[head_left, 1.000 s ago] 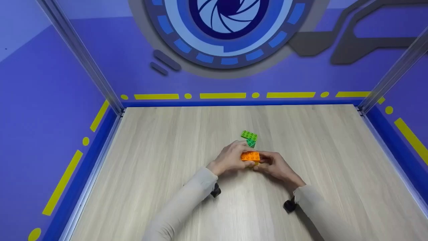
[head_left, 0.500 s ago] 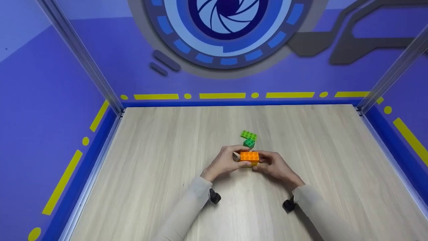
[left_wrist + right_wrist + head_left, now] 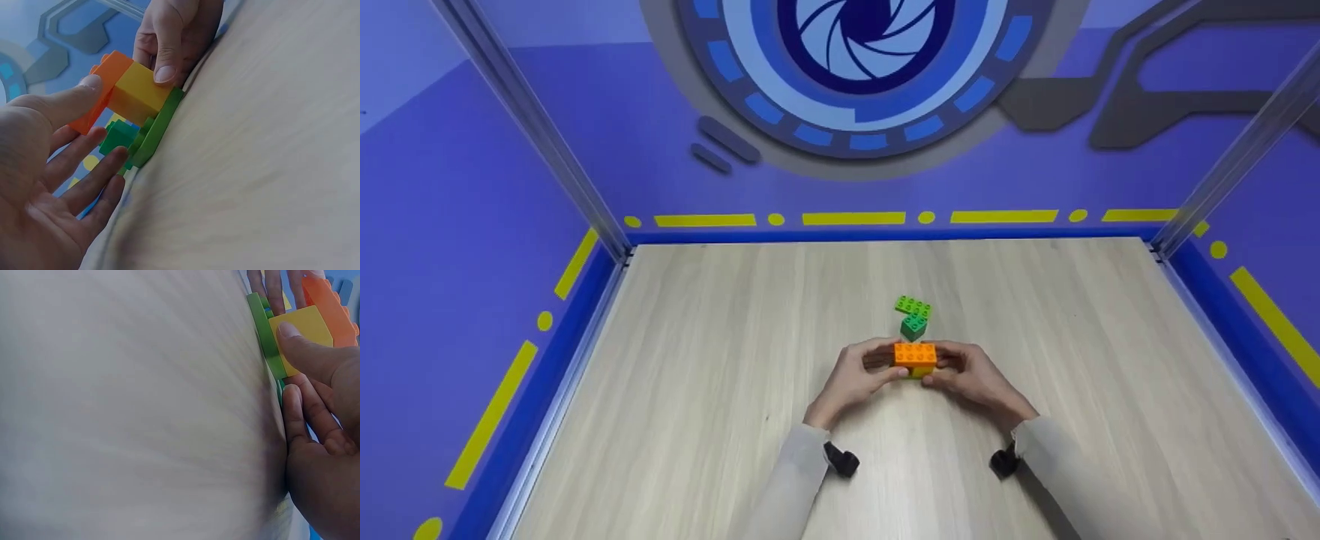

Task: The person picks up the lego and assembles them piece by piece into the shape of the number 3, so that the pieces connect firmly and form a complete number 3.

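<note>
One orange brick is sitting on a yellow brick above the tabletop; my left hand is pinching orange, my right hand yellow. I'm probably stacking, maybe needing a firm push next.

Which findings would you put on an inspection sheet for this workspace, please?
Surface: flat pale wood-grain table
Job's things: orange rectangular plastic brick on yellow blocky plastic brick, itself on green flat plastic brick
Clutter: nothing seen besides unheld lime flat plastic brick and dark green cubic plastic brick
Hands: left hand pinches orange brick; right hand pinches yellow brick
Cables: nothing seen
Surroundings: flat blue-purple walls with yellow dashes; straight metal posts
</note>
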Action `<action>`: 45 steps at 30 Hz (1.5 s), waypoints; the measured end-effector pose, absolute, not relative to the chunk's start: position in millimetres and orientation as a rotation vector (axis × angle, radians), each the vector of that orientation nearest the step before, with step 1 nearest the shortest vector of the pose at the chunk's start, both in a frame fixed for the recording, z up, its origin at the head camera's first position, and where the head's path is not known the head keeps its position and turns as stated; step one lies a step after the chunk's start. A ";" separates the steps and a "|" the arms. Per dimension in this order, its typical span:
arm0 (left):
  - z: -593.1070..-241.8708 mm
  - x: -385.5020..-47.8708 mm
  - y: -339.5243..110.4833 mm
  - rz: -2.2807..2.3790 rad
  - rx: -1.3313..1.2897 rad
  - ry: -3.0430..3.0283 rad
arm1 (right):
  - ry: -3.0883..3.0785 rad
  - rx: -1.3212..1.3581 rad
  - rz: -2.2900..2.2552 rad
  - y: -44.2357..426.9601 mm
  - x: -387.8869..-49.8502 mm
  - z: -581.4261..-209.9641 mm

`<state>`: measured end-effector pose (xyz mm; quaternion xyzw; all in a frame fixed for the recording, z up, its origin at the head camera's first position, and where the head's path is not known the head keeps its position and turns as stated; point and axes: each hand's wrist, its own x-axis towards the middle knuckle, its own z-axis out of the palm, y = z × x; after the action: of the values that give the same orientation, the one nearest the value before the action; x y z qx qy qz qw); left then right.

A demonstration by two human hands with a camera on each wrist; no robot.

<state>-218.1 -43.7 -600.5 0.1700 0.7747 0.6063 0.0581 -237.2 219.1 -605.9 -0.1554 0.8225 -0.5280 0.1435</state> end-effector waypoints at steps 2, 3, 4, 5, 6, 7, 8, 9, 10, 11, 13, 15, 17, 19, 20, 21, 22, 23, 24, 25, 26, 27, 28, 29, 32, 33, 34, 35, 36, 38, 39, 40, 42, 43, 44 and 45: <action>-602.5 -217.1 -41.2 1.866 0.516 2.312 | 2.377 -0.438 -1.535 219.6 -236.5 -606.6; -603.4 -216.7 -39.7 1.878 0.514 2.298 | 2.381 -0.437 -1.539 219.6 -236.5 -606.9; -604.0 -216.4 -38.4 1.892 0.508 2.283 | 2.381 -0.438 -1.542 219.4 -236.5 -607.2; -604.6 -216.2 -37.6 1.905 0.500 2.270 | 2.381 -0.454 -1.542 219.4 -236.5 -607.6; -605.2 -215.9 -36.9 1.918 0.486 2.259 | 2.375 -0.456 -1.544 218.9 -236.5 -607.8; -606.1 -215.6 -36.7 1.929 0.474 2.251 | 2.369 -0.462 -1.544 218.3 -236.5 -607.9; -606.9 -215.4 -36.4 1.943 0.465 2.242 | 2.364 -0.466 -1.543 217.6 -236.4 -607.8; -607.5 -215.1 -36.6 1.951 0.455 2.236 | 2.363 -0.475 -1.540 217.0 -236.5 -608.0; -608.1 -215.0 -37.0 1.957 0.451 2.233 | 2.355 -0.477 -1.544 216.6 -236.3 -608.0; -608.6 -214.8 -37.4 1.959 0.449 2.233 | 2.350 -0.479 -1.542 216.2 -236.3 -607.8; -608.6 -214.3 -38.3 1.963 0.450 2.229 | 2.334 -0.474 -1.548 215.7 -236.8 -607.1; -608.6 -214.1 -39.1 1.961 0.453 2.229 | 2.312 -0.475 -1.553 216.0 -237.8 -606.1; -608.3 -213.9 -39.8 1.960 0.459 2.228 | 2.288 -0.482 -1.554 217.3 -238.9 -604.1; -608.5 -214.0 -40.3 1.958 0.461 2.230 | 2.269 -0.500 -1.557 219.5 -240.0 -602.1; -608.8 -214.0 -40.4 1.956 0.462 2.234 | 2.266 -0.504 -1.555 220.4 -240.4 -601.0; -608.7 -213.9 -40.4 1.954 0.462 2.236 | 2.264 -0.508 -1.558 221.2 -240.8 -599.9; -608.8 -213.9 -40.4 1.954 0.462 2.238 | 2.268 -0.509 -1.559 221.9 -241.3 -598.8; -608.7 -213.7 -40.3 1.952 0.458 2.238 | 2.274 -0.513 -1.566 222.6 -242.0 -598.0; -608.5 -213.7 -40.2 1.952 0.454 2.236 | 2.284 -0.514 -1.571 223.0 -242.6 -596.8; -608.2 -213.7 -40.1 1.950 0.451 2.235 | 2.300 -0.513 -1.576 223.1 -243.5 -595.6; -607.7 -213.6 -40.0 1.947 0.448 2.235 | 2.322 -0.497 -1.581 222.6 -244.4 -594.3; -607.2 -213.7 -39.8 1.945 0.446 2.234 | 2.346 -0.480 -1.584 222.1 -245.3 -592.7; -606.7 -213.9 -39.7 1.941 0.445 2.237 | 2.373 -0.463 -1.587 221.5 -246.5 -591.0; -606.3 -214.1 -39.5 1.936 0.443 2.237 | 2.403 -0.446 -1.591 220.6 -247.7 -589.4; -605.2 -215.4 -38.8 1.929 0.450 2.243 | 2.479 -0.354 -1.608 216.2 -251.8 -584.6; -605.0 -216.0 -38.5 1.927 0.453 2.244 | 2.504 -0.335 -1.613 214.8 -253.3 -583.5; -604.9 -216.5 -38.4 1.926 0.454 2.244 | 2.526 -0.317 -1.621 213.1 -255.2 -582.6; -605.0 -217.0 -38.3 1.927 0.456 2.241 | 2.542 -0.297 -1.633 211.1 -257.1 -581.8; -605.1 -217.5 -38.2 1.927 0.457 2.241 | 2.557 -0.279 -1.640 209.2 -259.1 -581.7; -605.8 -218.2 -38.5 1.922 0.454 2.245 | 2.584 -0.262 -1.650 205.6 -263.3 -582.2; -606.2 -218.4 -38.6 1.920 0.453 2.246 | 2.592 -0.256 -1.653 203.6 -265.3 -582.6; -606.7 -218.6 -38.8 1.917 0.452 2.249 | 2.593 -0.246 -1.659 201.4 -267.4 -583.0; -607.5 -218.6 -39.2 1.912 0.452 2.256 | 2.594 -0.236 -1.660 197.4 -270.8 -584.4; -607.8 -218.6 -39.4 1.911 0.452 2.260 | 2.590 -0.231 -1.665 195.3 -272.1 -584.9; -607.8 -218.4 -39.4 1.910 0.453 2.262 | 2.590 -0.229 -1.661 193.2 -273.5 -585.8; -607.9 -218.1 -39.5 1.909 0.454 2.264 | 2.589 -0.226 -1.660 191.1 -274.5 -586.6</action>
<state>-218.1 -39.5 -607.9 0.1511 0.7536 0.6355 0.0728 -274.5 191.1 -586.6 -0.0732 0.8392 -0.5381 0.0291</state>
